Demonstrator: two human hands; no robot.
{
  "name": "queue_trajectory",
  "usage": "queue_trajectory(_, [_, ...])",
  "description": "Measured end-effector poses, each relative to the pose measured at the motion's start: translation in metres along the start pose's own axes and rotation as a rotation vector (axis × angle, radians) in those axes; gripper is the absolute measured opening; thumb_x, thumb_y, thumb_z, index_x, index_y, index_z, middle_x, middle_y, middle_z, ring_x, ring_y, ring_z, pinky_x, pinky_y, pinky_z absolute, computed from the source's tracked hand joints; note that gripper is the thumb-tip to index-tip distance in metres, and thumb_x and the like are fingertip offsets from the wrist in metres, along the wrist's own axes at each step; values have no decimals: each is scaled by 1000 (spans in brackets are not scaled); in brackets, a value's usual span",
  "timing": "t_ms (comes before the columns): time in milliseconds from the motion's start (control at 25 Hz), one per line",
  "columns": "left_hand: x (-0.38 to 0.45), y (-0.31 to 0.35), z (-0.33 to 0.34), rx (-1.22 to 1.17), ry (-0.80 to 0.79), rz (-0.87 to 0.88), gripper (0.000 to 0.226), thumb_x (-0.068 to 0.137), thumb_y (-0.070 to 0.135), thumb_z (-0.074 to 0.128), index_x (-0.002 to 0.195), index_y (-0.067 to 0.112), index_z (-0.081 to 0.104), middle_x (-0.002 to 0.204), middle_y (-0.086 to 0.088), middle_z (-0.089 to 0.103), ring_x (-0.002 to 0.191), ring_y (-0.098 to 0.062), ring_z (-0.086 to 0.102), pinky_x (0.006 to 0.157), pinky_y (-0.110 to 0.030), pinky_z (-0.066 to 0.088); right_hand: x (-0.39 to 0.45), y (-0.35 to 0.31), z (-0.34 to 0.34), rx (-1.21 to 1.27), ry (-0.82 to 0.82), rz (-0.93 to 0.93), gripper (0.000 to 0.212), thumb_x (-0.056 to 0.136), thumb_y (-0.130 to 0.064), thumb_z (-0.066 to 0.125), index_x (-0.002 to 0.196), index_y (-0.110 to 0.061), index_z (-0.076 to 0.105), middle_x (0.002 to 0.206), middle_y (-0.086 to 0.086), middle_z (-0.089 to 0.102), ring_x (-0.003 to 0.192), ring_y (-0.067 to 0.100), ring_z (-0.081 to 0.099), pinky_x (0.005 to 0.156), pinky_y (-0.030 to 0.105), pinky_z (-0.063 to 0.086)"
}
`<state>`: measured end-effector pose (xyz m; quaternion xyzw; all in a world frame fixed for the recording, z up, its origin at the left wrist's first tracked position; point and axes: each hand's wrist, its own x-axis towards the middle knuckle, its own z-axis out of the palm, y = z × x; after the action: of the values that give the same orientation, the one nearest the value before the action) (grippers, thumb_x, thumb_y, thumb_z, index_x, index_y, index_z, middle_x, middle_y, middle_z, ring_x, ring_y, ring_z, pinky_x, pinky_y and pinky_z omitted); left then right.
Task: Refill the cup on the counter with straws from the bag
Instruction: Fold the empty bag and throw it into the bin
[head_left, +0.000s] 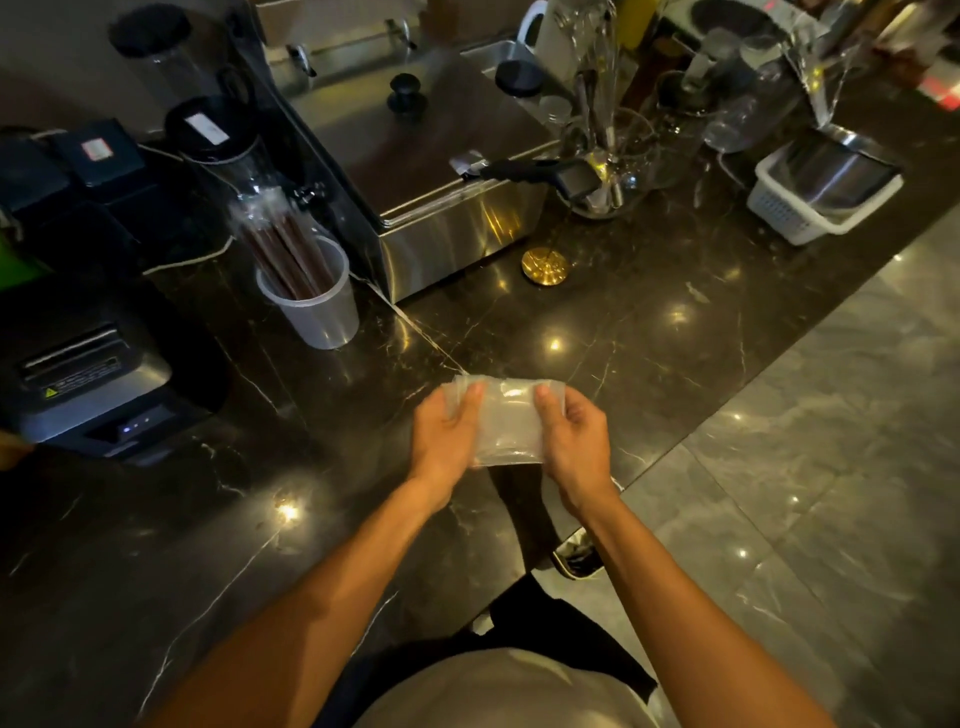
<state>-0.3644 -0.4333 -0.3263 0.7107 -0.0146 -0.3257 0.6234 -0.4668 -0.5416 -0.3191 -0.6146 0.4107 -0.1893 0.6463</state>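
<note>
A translucent plastic cup (318, 312) stands on the dark marble counter (623, 332) at the left, beside the steel box. Several dark brown straws (283, 249) in clear wrappers stick up out of it, leaning to the upper left. Near the counter's front edge I hold a clear, flattened plastic bag (509, 415) between both hands. My left hand (447, 441) grips its left side and my right hand (574, 441) grips its right side, thumbs on top. No straws show inside the bag.
A steel lidded appliance (415, 156) with a black handle stands behind the cup. A receipt printer (88, 384) sits at the left edge. A gold bell (544, 266), glassware (608, 171) and a white basket with a steel bowl (821, 192) lie to the right. Tiled floor is at the right.
</note>
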Motion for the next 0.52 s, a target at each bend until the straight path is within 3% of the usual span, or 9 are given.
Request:
queue_trajectory(120, [-6, -5, 18, 25, -78, 44, 25, 97, 42, 67, 113, 22, 68, 106, 3, 74, 99, -16, 74, 84, -40, 64, -17, -3, -31, 86, 28, 54, 31, 108, -30, 57, 117, -3, 68, 90, 9, 74, 64, 11, 71, 49, 23, 54])
queue_trajectory(240, [-15, -7, 37, 42, -149, 1, 24, 99, 43, 63, 117, 27, 62, 105, 12, 69, 98, -10, 70, 80, -39, 65, -31, -3, -69, 205, 63, 185, 20, 104, -22, 62, 116, -5, 60, 86, 10, 69, 48, 11, 59, 37, 19, 44])
queue_trajectory(400, [-37, -7, 67, 24, -280, -68, 28, 102, 43, 58, 124, 26, 56, 109, 7, 66, 96, -11, 69, 54, -24, 60, -50, 6, -119, 305, 101, 206, 9, 99, -3, 61, 107, -7, 62, 80, 5, 70, 55, 14, 57, 41, 22, 46])
queue_trajectory(520, [-53, -10, 92, 83, -404, -89, 28, 101, 41, 59, 124, 27, 51, 112, 2, 66, 93, -15, 69, 47, -22, 56, -58, 17, -149, 226, 192, 186, 12, 99, -1, 60, 107, -7, 67, 80, 3, 70, 57, 11, 59, 46, 23, 51])
